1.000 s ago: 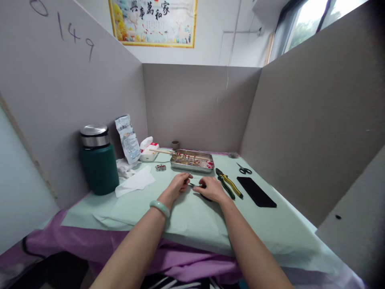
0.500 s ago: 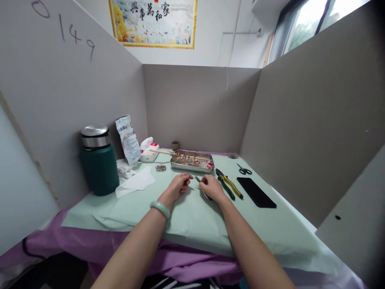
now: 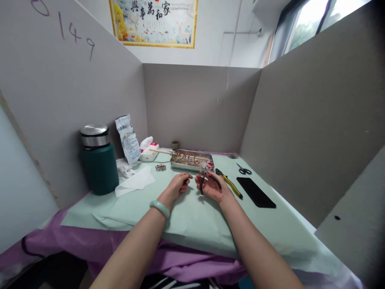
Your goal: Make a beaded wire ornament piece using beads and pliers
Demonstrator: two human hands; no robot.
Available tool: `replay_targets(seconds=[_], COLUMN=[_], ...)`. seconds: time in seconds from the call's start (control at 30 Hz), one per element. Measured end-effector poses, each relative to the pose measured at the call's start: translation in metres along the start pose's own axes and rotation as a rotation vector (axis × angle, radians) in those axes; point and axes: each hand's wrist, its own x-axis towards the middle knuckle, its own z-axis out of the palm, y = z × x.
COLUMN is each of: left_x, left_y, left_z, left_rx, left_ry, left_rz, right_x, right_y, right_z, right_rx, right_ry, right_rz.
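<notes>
My left hand (image 3: 177, 185), with a pale green bangle (image 3: 160, 208) at its wrist, is closed in a pinch. A tiny shiny bit shows at its fingertips, too small to name. Just to the right, my right hand (image 3: 214, 193) is turned palm up with small black-handled pliers (image 3: 215, 182) lying across the fingers. The pliers' metal jaws point away from me and their handles are spread. Beyond both hands sits a metal tray (image 3: 192, 167) holding red and gold-coloured beads and a light stick. A small red and silver beaded piece (image 3: 160, 167) lies left of the tray.
Larger pliers with a yellow handle (image 3: 234, 188), black scissors (image 3: 244, 171) and a black phone-like slab (image 3: 255, 192) lie right. Left stand a green flask (image 3: 99, 168), a pouch (image 3: 128, 138), tissues (image 3: 149, 154) and white paper (image 3: 135, 181). Grey partitions (image 3: 201, 106) enclose the table.
My right hand has rolled from palm down to palm up, so the pliers now show with jaws pointing away. My left hand has barely moved.
</notes>
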Motion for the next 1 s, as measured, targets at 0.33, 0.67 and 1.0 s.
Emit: replay_targets(seconds=[0.33, 0.67, 1.0], left_x=[0.002, -0.001, 0.0], left_y=[-0.002, 0.001, 0.0], left_z=[-0.002, -0.001, -0.003], left_rx=[-0.004, -0.022, -0.007], left_ry=[0.009, 0.009, 0.068], left_rz=[0.003, 0.019, 0.1], right_x=[-0.006, 0.008, 0.008], right_y=[-0.001, 0.019, 0.029], right_z=[0.007, 0.007, 0.006], right_rx=[-0.094, -0.986, -1.883], right_ry=[-0.085, 0.254, 0.338], right_rz=[-0.056, -0.387, -0.588])
